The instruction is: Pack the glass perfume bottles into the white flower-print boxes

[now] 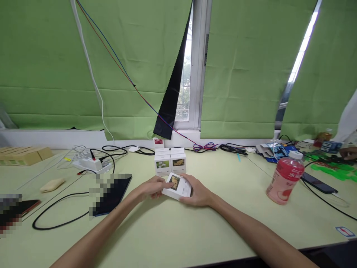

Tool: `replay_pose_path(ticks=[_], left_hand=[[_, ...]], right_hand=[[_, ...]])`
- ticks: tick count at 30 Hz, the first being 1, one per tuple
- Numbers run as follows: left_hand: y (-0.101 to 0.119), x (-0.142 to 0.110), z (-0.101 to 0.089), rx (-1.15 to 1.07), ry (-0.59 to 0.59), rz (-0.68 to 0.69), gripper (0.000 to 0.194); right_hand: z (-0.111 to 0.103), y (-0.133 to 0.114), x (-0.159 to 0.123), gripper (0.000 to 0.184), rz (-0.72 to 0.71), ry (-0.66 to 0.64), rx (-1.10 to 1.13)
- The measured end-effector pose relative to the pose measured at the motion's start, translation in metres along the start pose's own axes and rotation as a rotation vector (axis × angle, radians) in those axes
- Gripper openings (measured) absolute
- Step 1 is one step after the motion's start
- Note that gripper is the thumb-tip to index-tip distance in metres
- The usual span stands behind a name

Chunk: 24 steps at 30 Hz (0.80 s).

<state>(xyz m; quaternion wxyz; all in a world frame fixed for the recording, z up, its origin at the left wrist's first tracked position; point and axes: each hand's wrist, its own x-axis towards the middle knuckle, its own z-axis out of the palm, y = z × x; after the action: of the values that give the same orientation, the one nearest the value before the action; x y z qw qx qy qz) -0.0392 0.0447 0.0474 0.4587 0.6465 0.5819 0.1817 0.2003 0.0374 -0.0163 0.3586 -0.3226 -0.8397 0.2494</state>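
Between my two hands is a small white box point(182, 187) with a picture of yellow flowers on its face, tilted over the table. My right hand point(199, 191) grips its right end, thumb on the near side and fingers along the far side. At the left end, my left hand point(154, 187) has a finger laid on the picture and the other fingers curled by the box's edge. Just beyond stand several similar white boxes point(163, 167) in two adjoining rows, with flower pictures facing me. Another box point(158, 143) with a red picture stands behind them.
To the left lie a dark tablet point(115, 195), a power strip point(93, 163), black cables and tan cartons point(25, 155). A pink drink bottle point(286, 178) and a phone point(319, 182) stand right. Another person's hand point(348, 153) shows at the far right edge.
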Motion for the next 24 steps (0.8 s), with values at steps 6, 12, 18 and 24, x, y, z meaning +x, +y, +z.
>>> replay_pose_path(ticks=[6,12,18,24], left_hand=[[0.006,0.01,-0.002,0.065,-0.041,-0.015,0.056],[-0.013,0.016,-0.002,-0.02,0.016,0.161,0.051],[-0.018,0.008,0.007,-0.341,0.035,0.346,0.051],[-0.013,0.002,0.003,-0.261,-0.094,0.338,0.048]], right_hand=[[-0.003,0.01,-0.004,0.091,0.074,-0.023,0.014],[-0.005,0.012,-0.003,0.088,0.129,-0.045,-0.001],[-0.006,0.011,-0.002,0.083,0.111,-0.058,0.019],[-0.005,0.011,-0.001,0.081,0.114,-0.047,0.026]])
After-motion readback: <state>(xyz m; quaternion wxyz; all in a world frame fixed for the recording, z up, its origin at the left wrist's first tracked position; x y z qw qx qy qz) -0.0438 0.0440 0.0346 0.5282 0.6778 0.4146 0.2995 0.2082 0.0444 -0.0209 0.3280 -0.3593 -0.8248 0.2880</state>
